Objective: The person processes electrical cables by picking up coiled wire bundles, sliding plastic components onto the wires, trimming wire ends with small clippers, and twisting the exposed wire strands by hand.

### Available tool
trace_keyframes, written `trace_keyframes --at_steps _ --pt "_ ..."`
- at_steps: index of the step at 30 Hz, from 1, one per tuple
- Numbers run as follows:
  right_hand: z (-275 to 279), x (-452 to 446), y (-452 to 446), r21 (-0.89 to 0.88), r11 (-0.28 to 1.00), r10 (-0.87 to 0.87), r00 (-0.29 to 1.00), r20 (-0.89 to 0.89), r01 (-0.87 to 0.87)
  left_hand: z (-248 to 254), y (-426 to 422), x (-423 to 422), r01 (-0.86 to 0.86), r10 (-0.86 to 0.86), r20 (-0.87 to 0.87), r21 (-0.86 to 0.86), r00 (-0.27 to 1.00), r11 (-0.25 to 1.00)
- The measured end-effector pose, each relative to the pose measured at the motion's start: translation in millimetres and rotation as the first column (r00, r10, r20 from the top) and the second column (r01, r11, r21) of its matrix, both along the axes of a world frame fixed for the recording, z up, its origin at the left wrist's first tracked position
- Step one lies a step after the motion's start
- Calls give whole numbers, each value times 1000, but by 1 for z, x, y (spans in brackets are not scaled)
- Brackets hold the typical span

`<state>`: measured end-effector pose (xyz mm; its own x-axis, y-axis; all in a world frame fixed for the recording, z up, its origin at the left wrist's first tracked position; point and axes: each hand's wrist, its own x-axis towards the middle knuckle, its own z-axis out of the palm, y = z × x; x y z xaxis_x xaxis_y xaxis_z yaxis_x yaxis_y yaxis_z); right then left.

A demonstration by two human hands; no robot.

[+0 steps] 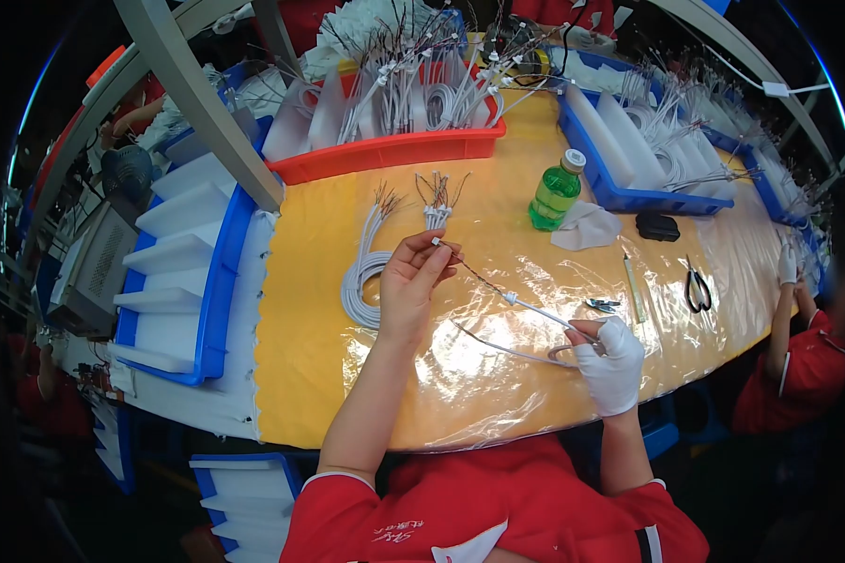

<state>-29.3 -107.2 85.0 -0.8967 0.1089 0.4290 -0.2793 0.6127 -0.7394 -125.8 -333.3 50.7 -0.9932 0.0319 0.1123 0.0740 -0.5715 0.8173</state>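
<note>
My left hand [415, 280], bare, pinches the small white connector [437, 242] at the end of a cable's thin dark wires. From there the wires run down to the right, past a white clip, into the white cable [540, 311]. My right hand [612, 366], in a white glove with some fingertips bare, is closed around this cable. The cable's other end sticks out to the left above the table. Just beyond my left hand lie a coil of white cables [349, 289] and a bunch of white connectors with loose wires [437, 214].
A red tray [394, 148] of cables stands at the back, with blue trays [620, 199] right and left [223, 281]. A green bottle [555, 194], cloth [587, 227], black case [657, 227], tweezers [634, 289], cutters [603, 306] and scissors [697, 287] lie rightward. A co-worker [798, 366] sits right.
</note>
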Motion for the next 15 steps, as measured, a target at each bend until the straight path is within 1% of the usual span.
trace_keyframes --at_steps 3,6,10,12,13,15 --pt "-1 -1 1 45 999 4 1000 -23 -3 0 0 0 -1 1 -14 -26 1000 1000" --pt "0 0 0 2 1000 4 1000 9 -4 1 0 0 6 -7 -32 -21 999 1000" --pt "0 0 1 30 1000 8 1000 -11 -8 -1 0 0 8 -9 -44 -30 999 1000" --pt "3 0 3 62 996 57 998 5 -58 -1 1 0 3 -7 -63 -54 998 999" --pt "3 0 3 61 997 56 998 5 -57 -1 2 -1 4 -8 -63 -55 998 998" --pt "2 0 4 79 997 -11 1000 -24 13 -2 3 -1 10 -14 -36 -129 999 992"
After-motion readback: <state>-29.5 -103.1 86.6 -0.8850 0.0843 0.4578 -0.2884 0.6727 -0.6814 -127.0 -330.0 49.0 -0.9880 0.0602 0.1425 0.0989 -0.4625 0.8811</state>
